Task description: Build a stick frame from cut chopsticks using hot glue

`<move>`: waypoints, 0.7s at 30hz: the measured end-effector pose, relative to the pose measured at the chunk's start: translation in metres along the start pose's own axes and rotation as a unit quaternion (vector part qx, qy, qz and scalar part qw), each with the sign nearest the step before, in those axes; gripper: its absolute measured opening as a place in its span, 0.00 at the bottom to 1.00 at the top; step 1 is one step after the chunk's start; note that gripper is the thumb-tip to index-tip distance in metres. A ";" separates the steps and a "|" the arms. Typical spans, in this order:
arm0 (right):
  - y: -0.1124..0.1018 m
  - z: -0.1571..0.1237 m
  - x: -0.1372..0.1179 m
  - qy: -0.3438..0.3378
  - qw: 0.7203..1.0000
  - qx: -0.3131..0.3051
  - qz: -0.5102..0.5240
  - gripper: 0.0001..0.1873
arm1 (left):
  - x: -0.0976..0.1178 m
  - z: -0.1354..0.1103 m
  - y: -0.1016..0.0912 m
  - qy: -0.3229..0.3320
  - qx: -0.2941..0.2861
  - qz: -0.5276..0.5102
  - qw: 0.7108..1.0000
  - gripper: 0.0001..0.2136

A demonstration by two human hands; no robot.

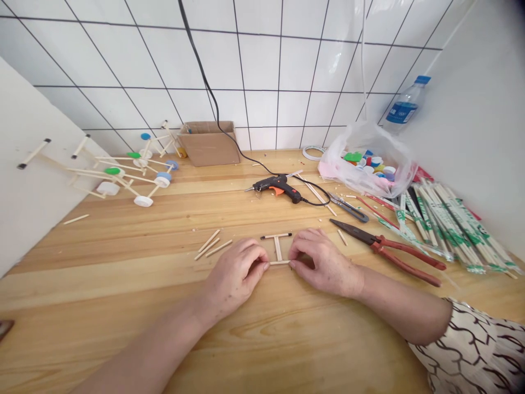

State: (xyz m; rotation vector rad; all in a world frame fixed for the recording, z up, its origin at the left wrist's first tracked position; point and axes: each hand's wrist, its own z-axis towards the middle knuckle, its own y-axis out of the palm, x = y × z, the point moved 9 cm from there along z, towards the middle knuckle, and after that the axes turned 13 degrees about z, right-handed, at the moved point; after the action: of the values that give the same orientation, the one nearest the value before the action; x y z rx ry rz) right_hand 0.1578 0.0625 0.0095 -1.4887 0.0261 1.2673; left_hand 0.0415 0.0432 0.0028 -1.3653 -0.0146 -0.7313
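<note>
A small H-shaped frame of wooden sticks (278, 247) lies flat on the wooden table (123, 284). My left hand (237, 273) pinches the left end of its near crossbar. My right hand (322, 262) pinches the right end of the same bar. Both hands rest on the table with fingers curled. Three loose short sticks (211, 244) lie just left of my left hand.
A black glue gun (279, 187) with its cord lies behind the frame. Red-handled pliers (389, 251), scissors (348, 207) and wrapped chopsticks (447, 227) are at right. A plastic bag of bottle caps (363, 164), a water bottle (404, 106), a cardboard box (209, 143) and stick-and-cap models (131, 172) stand farther back.
</note>
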 end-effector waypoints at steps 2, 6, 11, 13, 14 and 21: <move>0.000 0.000 0.000 0.000 1.000 -0.001 0.001 0.05 | 0.000 0.000 0.000 0.000 -0.002 -0.001 1.000 0.06; 0.000 0.000 0.001 0.001 1.000 -0.002 0.002 0.05 | 0.000 0.001 0.001 -0.001 -0.003 -0.005 1.000 0.06; 0.000 0.000 0.000 -0.003 1.000 0.004 0.001 0.05 | -0.001 0.000 0.001 -0.001 -0.003 -0.003 1.000 0.06; -0.001 0.000 0.000 -0.002 1.000 0.005 0.000 0.05 | -0.001 0.000 0.001 -0.003 -0.002 -0.001 1.000 0.05; -0.001 0.000 0.000 -0.001 1.000 0.005 -0.001 0.05 | 0.000 0.000 0.000 -0.003 -0.002 0.001 1.000 0.05; -0.001 0.000 0.000 0.002 1.000 0.005 -0.001 0.05 | 0.002 0.001 -0.003 -0.009 0.000 0.009 1.000 0.05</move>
State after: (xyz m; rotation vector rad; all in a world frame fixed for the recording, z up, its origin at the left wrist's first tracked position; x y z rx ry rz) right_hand 0.1582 0.0628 0.0103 -1.4823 0.0337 1.2597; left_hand 0.0420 0.0435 0.0060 -1.3705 -0.0175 -0.7045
